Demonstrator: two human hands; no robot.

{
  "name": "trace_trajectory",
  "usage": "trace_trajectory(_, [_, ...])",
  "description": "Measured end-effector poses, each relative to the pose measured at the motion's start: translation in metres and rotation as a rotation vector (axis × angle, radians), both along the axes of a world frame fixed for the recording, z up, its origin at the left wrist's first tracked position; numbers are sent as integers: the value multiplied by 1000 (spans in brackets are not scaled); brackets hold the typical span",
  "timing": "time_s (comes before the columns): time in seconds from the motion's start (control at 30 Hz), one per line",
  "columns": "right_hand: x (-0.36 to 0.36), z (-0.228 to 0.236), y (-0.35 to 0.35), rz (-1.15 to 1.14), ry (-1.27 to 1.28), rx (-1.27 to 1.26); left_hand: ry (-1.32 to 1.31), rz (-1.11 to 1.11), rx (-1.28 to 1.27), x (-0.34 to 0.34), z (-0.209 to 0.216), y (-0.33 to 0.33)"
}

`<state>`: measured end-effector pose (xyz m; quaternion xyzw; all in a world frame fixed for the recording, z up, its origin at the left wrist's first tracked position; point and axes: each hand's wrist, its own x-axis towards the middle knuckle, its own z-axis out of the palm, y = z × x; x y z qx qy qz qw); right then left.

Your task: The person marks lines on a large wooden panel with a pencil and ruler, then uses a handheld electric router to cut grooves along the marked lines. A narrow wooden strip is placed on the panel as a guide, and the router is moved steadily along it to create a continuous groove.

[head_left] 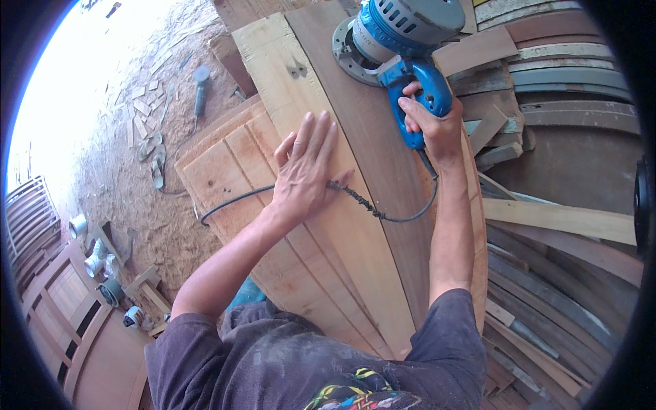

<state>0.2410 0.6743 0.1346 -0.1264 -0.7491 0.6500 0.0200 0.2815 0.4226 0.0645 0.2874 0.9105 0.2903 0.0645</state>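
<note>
Here's the big spread first: one earthen, dust-strewn floor (181, 236) off to the left, and over on the right one great pile of lumber (560, 287), too many lengths to count. Centre stage, one grooved wooden panel (222, 171), spread in front of the person, and across it run two long boards side by side: one pale plank (348, 225) on the left, one brown plank (342, 102) on the right, edges close together. Lower left, one framed wooden door (96, 348); above it, one stack of curved slats (33, 222). And there's the star, one blue-and-grey electric router (410, 37), up at the far end, its single round metal base over the brown plank; whether it sits flat, I can't tell! Two hands in play: the right hand (439, 126) is wrapped around the router's blue handle, while the left hand (304, 167) is spread palm-down on the pale plank, fingers stretched toward the far end. Down on the floor, one handheld tool (199, 99) with a round grey head, two slippers, the nearer slipper (158, 169) just beside the other, and a scatter of offcuts, uncounted. One black cord (360, 200) drops from the handle, loops across both boards, passes under the left hand, and wears one rough, wrapped stretch. Smallest of all, two dark knots (296, 70) mark the pale plank.
</note>
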Motion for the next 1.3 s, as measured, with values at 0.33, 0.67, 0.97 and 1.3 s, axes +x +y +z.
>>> trace_trajectory(0.33, [4, 3, 6, 54, -34, -37, 12, 0, 20, -1, -5, 0])
trace_trajectory(0.67, [15, 1, 12, 85, -33, -32, 63, -7, -25, 0, -3, 0])
trace_trajectory(0.97, [60, 4, 21, 60, -31, -65, 122, -13, -43, 1, -13, 0])
trace_trajectory(1.3, [138, 3, 42, 45, -46, -38, 126, -104, -140, 62, -13, 15])
